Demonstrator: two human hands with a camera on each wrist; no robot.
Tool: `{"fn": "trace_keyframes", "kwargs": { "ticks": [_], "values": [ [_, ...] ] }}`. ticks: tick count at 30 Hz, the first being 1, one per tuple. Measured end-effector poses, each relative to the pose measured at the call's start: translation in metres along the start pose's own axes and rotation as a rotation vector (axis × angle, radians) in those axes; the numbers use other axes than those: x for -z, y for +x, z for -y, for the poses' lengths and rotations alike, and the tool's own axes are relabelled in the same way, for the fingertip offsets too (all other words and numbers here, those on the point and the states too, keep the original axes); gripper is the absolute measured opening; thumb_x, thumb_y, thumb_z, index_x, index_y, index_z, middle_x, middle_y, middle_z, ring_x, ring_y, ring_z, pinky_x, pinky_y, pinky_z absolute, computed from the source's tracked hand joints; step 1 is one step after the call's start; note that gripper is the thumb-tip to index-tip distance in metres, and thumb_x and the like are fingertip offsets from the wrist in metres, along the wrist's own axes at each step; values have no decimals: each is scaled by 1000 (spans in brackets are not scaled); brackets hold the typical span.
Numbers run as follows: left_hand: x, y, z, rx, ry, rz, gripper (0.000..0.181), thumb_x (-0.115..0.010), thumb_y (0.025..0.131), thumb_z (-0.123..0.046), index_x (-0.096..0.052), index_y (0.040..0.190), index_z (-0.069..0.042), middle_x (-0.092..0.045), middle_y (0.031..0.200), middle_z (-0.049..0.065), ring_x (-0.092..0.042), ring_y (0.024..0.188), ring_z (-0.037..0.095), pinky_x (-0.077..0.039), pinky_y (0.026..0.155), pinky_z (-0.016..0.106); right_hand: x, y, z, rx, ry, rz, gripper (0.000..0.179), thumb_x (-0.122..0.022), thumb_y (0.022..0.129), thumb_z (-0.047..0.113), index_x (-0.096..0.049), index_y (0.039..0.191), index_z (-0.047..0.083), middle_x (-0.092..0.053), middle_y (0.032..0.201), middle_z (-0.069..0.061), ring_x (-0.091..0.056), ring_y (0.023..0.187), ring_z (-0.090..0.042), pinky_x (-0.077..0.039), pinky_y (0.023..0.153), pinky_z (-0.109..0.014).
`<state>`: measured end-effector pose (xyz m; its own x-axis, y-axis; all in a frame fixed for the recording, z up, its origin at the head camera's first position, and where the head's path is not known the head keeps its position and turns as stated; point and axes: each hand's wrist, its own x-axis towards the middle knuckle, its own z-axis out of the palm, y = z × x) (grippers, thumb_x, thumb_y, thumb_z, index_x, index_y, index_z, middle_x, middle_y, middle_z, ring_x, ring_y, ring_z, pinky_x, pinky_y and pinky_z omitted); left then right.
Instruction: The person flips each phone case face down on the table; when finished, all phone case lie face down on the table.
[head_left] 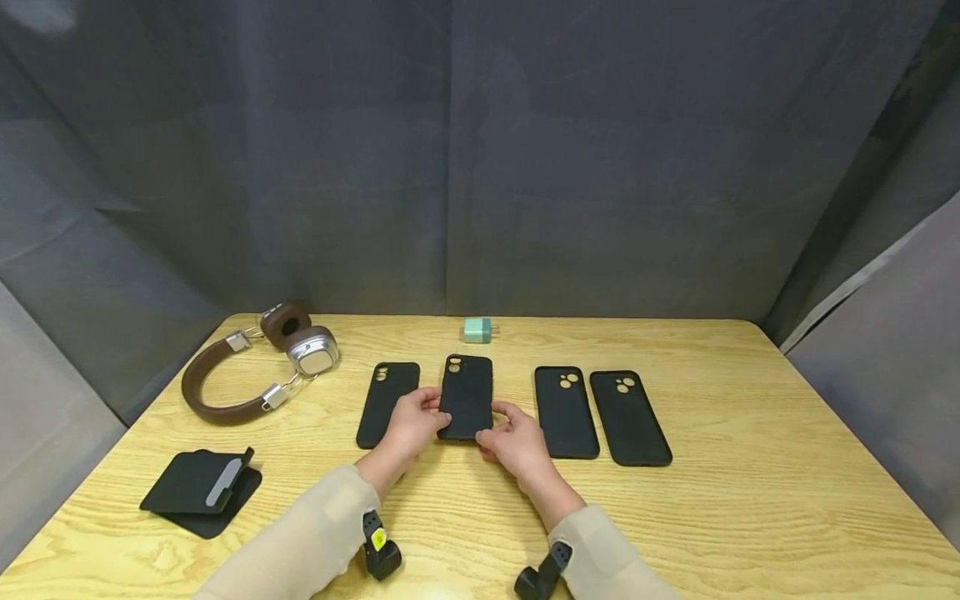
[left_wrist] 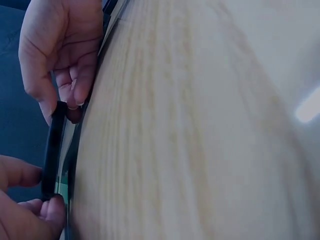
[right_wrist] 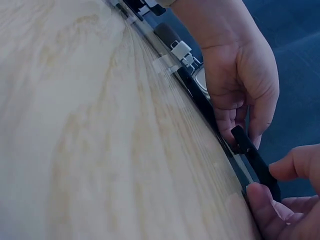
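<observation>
A black phone case [head_left: 467,398], with camera holes at its upper left, is held by its lower part between both hands. The left hand [head_left: 412,425] pinches its left side, thumb on top. On the lower right corner, the right hand [head_left: 517,446] pinches with thumb and fingers. In the right wrist view the case [right_wrist: 255,162] shows edge-on, tilted and raised off the table at its near end. A second black phone case [head_left: 386,407] lies just left, partly covered by the left hand. Two more, a phone case [head_left: 567,412] and another phone case [head_left: 632,418], lie to the right.
Brown and silver headphones [head_left: 217,414] lie at the back left. Nearer the front left is a folded black flap-like item [head_left: 183,483] with a grey strip. A green plug charger [head_left: 477,331] sits near the back edge of the wooden table [head_left: 750,500], before a grey curtain [head_left: 600,167].
</observation>
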<state>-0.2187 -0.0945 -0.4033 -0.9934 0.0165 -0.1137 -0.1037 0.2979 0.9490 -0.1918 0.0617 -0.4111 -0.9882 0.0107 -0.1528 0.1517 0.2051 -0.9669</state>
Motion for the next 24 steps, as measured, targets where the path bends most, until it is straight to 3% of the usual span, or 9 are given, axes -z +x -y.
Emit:
{"fn": "trace_keyframes", "kwargs": {
  "ticks": [13, 24],
  "values": [
    [-4, -1, -9, 21, 250, 26, 52, -61, 82, 1, -46, 132, 5, -50, 126, 22, -47, 118, 37, -45, 92, 43, 1, 4, 0, -8, -174, 30, 59, -65, 78, 4, -44, 133, -3, -52, 54, -2, -50, 42, -11, -44, 44, -23],
    [-7, -2, -11, 55, 302, 34, 56, -61, 82, 2, -44, 134, 4, -49, 129, 23, -46, 120, 37, -44, 93, 44, 1, 5, 0, -18, -222, 36, 59, -65, 79, 2, -44, 133, -2, -53, 54, -2, -51, 42, -11, -38, 42, -21]
  ]
}}
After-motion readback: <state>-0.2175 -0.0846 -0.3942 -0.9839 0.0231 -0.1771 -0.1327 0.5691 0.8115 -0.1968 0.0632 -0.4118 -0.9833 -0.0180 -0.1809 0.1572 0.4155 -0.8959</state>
